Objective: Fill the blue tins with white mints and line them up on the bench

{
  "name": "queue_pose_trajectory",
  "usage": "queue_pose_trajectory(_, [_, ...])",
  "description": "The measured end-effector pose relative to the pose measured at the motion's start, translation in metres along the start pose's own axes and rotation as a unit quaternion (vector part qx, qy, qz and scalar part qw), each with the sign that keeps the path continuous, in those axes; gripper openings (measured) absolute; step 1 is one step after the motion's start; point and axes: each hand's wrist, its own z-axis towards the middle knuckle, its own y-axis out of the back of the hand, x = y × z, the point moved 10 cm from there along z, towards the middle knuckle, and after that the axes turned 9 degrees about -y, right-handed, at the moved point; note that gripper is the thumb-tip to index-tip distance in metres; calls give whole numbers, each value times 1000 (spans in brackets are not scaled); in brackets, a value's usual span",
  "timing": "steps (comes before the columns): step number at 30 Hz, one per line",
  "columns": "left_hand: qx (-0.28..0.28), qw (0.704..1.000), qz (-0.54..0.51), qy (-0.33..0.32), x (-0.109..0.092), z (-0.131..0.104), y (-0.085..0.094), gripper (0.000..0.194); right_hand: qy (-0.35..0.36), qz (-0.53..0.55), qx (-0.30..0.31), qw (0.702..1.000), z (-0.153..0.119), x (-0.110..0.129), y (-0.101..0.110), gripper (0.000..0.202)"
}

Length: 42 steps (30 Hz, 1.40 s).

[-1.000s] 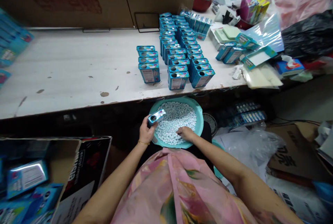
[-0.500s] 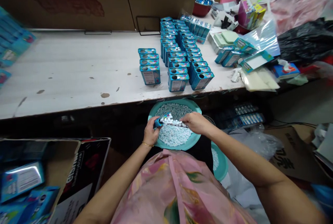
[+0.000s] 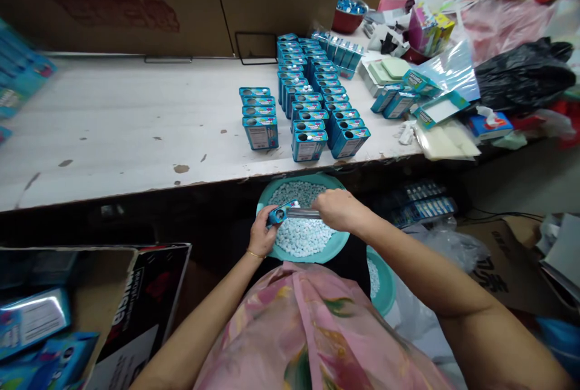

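Observation:
My left hand (image 3: pixel 261 234) is closed around a small blue tin (image 3: pixel 278 214), tilted over a turquoise basin (image 3: pixel 265 189). A round opening shows in the tin's top. My right hand (image 3: pixel 339 208) grips a narrow grey metal scoop (image 3: pixel 304 213), its far end against the tin's top. Some white pellets show beside the scoop's tip. Below both hands, the basin holds a heap of small white pellets (image 3: pixel 303 237). How the right fingers wrap the scoop's handle is partly hidden.
Rows of upright blue tins (image 3: pixel 309 143) stand on the white table (image 3: pixel 113 130) ahead. A carton (image 3: pixel 149 293) of blue packs lies at lower left. Bags and boxes crowd the right side, with a second turquoise basin (image 3: pixel 385 290) beside my lap.
The scoop was heaped with white pellets; now its grey metal surface shows bare. My right hand has turned and risen slightly, while the left still holds the tin.

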Motion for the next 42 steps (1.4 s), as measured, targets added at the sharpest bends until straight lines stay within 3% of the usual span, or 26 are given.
queue_pose_trajectory(4, [-16,998,-60,17,2,-7,11,35,24,119,-24,992,-2,-35,-23,32])
queue_pose_trajectory(7, [-10,999,-49,-11,-6,-10,19,36,0,191,-16,982,14,-53,-64,36])
queue_pose_trajectory(10, [29,998,22,-54,-18,-9,22,40,-46,190,5,981,33,-57,-109,38])
queue_pose_trajectory(13, [68,995,39,-67,-22,-4,22,42,-58,197,20,978,45,-51,-136,38])
queue_pose_trajectory(18, [35,999,-39,0,-10,3,27,35,-43,226,-18,973,51,-52,-140,37])
queue_pose_trajectory(21, [18,997,-67,40,2,0,23,36,-65,161,-25,984,53,-50,-146,36])
queue_pose_trajectory(24, [-7,995,-65,73,14,-5,22,38,-71,102,-7,992,57,-30,-161,35])
queue_pose_trajectory(27, [-30,994,-51,90,20,-8,26,40,-36,114,18,993,65,1,-175,33])
queue_pose_trajectory(30, [-38,993,-50,95,23,-7,30,41,-13,144,34,989,71,13,-183,32])
queue_pose_trajectory(33, [-49,993,-43,99,26,-8,37,41,-3,249,55,967,68,3,-180,32])
queue_pose_trajectory(35, [-51,993,-32,98,26,-9,40,41,5,330,53,943,58,-10,-166,32])
queue_pose_trajectory(38, [-44,995,-13,84,21,-9,39,38,30,369,6,929,33,-25,-123,30])
queue_pose_trajectory(42, [-13,999,12,37,3,-6,25,35,56,257,-69,962,0,-17,-53,31])
